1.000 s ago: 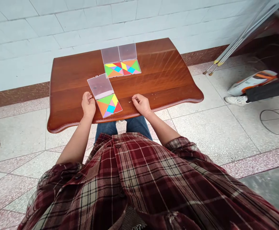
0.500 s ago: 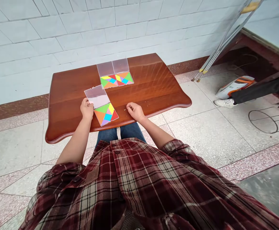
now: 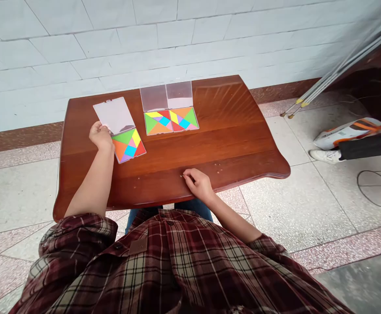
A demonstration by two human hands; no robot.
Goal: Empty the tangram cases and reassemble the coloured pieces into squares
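Observation:
My left hand is closed on the left edge of an opened tangram case near the hinge. Its clear lid lies folded back toward the wall. The tray of coloured tangram pieces sits on the near side, turned slightly askew. Two more opened tangram cases stand side by side farther back, a left one and a right one, their clear lids tilted up behind. My right hand rests near the table's front edge with curled fingers. A tiny speck shows by its fingertips; whether they pinch it is unclear.
The brown wooden table stands near a white tiled wall. Small crumbs lie right of my right hand. Crutches lean at the right. Beyond the table are a person's shoe, a white-and-orange bag and a wire ring.
My left hand has shifted its tangram case left and away from me, opening a gap to the other two. The camera view has shifted. My right hand stays curled near the front edge.

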